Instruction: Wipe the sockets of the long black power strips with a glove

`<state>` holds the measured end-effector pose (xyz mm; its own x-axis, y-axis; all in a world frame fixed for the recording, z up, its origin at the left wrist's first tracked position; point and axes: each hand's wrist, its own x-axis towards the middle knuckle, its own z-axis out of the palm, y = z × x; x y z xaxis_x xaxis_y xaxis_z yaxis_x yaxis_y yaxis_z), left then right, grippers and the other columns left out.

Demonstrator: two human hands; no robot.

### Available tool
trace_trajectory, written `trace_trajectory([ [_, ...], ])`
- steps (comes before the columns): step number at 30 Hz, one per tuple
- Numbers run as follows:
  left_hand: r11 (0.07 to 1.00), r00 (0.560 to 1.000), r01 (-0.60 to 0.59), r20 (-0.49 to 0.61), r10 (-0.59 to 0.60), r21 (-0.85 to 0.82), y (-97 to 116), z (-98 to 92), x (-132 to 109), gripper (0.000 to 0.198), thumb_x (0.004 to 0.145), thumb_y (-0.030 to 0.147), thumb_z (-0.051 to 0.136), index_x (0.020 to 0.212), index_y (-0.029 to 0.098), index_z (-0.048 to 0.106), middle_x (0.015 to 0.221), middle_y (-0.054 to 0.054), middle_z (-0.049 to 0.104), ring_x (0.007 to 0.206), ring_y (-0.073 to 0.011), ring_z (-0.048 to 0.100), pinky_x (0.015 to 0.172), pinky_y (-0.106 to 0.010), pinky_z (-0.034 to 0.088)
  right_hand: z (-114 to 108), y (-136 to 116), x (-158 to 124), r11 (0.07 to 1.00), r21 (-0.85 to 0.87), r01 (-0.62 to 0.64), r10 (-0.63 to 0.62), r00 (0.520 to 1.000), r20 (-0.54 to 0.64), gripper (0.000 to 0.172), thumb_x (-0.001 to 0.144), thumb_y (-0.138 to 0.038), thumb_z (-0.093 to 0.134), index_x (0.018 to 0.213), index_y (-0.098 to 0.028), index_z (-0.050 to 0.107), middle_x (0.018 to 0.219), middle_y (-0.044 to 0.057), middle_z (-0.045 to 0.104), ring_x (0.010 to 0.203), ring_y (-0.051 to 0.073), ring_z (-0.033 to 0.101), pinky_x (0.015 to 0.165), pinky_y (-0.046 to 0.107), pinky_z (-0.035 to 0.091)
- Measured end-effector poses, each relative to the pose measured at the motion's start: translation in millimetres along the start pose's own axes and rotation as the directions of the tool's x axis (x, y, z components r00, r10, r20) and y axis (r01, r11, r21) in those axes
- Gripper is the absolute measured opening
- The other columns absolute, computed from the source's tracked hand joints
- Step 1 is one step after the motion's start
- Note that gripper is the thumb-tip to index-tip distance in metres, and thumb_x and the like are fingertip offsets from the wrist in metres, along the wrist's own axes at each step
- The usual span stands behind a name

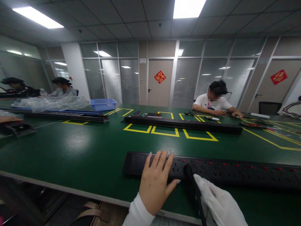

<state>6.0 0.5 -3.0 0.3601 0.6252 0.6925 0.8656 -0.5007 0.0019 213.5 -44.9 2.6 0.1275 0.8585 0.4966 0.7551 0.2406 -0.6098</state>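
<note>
A long black power strip [235, 171] with several sockets and red switches lies on the green table [82, 153] in front of me. My left hand [156, 182], bare, rests flat on the strip's left part with fingers stretched out. My right hand [218, 202] wears a white glove and is closed round a black tool [192, 185], whose tip touches the strip near the middle.
Another black strip [183, 124] lies further back inside yellow floor-tape boxes. A person in a white shirt [215, 103] sits at the far side. Two more people sit at far left beside a blue bin [102, 104] and plastic bags [51, 103].
</note>
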Motion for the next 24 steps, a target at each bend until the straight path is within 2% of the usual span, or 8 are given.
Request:
trace_trajectory([
  [1,1.000,1.000,-0.004,0.003,0.004,0.004,0,-0.1,0,0.062,0.089,0.054,0.052,0.143,0.026,0.039,0.141,-0.003,0.051,0.129,-0.0248,0.044,0.112,-0.049,0.027,-1,1,2,1.000,0.031,0.006,-0.007,0.999,0.032,0.040,0.078,-0.060,0.057,0.081,-0.028,0.080,0.087,0.005,0.079,0.081,0.029,0.075,0.064,0.030,0.059],
  [4,1.000,1.000,-0.009,0.008,0.009,0.014,0,-0.7,0,0.062,0.090,0.054,0.051,0.143,0.025,0.039,0.141,-0.003,0.051,0.129,-0.0250,0.044,0.111,-0.049,0.028,3,-1,3,0.974,0.190,-0.120,0.103,0.990,0.096,0.052,0.082,-0.065,0.051,0.084,-0.022,0.080,0.092,0.009,0.078,0.095,0.030,0.072,0.073,0.031,0.059],
  [6,1.000,1.000,-0.006,0.010,0.006,0.015,0,-1.1,1,0.062,0.090,0.054,0.050,0.143,0.025,0.038,0.141,-0.003,0.051,0.128,-0.0252,0.044,0.111,-0.050,0.029,12,-4,0,0.943,0.274,-0.191,0.165,0.979,0.117,0.063,0.079,-0.074,0.049,0.084,-0.018,0.079,0.087,0.012,0.078,0.087,0.029,0.073,0.071,0.031,0.059],
  [8,1.000,1.000,-0.006,0.016,0.006,0.010,0,-1.3,1,0.062,0.091,0.054,0.050,0.144,0.025,0.038,0.140,-0.003,0.052,0.129,-0.0251,0.044,0.110,-0.050,0.029,22,-7,-5,0.895,0.356,-0.267,0.222,0.961,0.162,0.072,0.078,-0.079,0.044,0.087,-0.016,0.077,0.065,0.009,0.074,0.055,0.023,0.069,0.054,0.028,0.057],
  [11,1.000,1.000,-0.009,0.015,0.009,-0.005,-1,-1.5,1,0.063,0.090,0.057,0.049,0.144,0.025,0.038,0.141,-0.003,0.051,0.129,-0.0252,0.044,0.111,-0.049,0.028,33,-8,-12,0.837,0.407,-0.365,0.324,0.931,0.169,0.070,0.081,-0.077,0.046,0.103,-0.016,0.073,0.066,0.007,0.072,0.045,0.019,0.064,0.040,0.024,0.050],
  [18,1.000,1.000,-0.009,0.003,0.009,-0.007,-2,-3.4,0,0.071,0.085,0.065,0.051,0.142,0.025,0.040,0.140,-0.004,0.053,0.127,-0.0255,0.046,0.111,-0.049,0.028,37,-24,-15,0.889,0.354,-0.289,0.289,0.956,0.055,0.067,0.087,-0.072,0.038,0.098,-0.017,0.074,0.066,0.008,0.073,0.044,0.019,0.064,0.038,0.023,0.049],
  [21,1.000,1.000,-0.016,0.006,0.016,0.005,-3,-4.4,0,0.070,0.085,0.064,0.052,0.143,0.025,0.040,0.140,-0.003,0.052,0.128,-0.0254,0.046,0.111,-0.048,0.029,41,-28,-17,0.905,0.341,-0.256,0.258,0.965,0.041,0.067,0.088,-0.071,0.036,0.101,-0.017,0.073,0.063,0.008,0.071,0.039,0.018,0.060,0.034,0.023,0.045],
  [24,1.000,1.000,-0.017,0.004,0.017,0.018,-4,-5.4,0,0.066,0.087,0.060,0.053,0.142,0.025,0.041,0.139,-0.003,0.053,0.127,-0.0250,0.047,0.111,-0.047,0.029,45,-25,-17,0.927,0.318,-0.198,0.210,0.978,-0.003,0.067,0.089,-0.069,0.036,0.104,-0.016,0.073,0.068,0.010,0.073,0.041,0.018,0.061,0.035,0.022,0.046],
])
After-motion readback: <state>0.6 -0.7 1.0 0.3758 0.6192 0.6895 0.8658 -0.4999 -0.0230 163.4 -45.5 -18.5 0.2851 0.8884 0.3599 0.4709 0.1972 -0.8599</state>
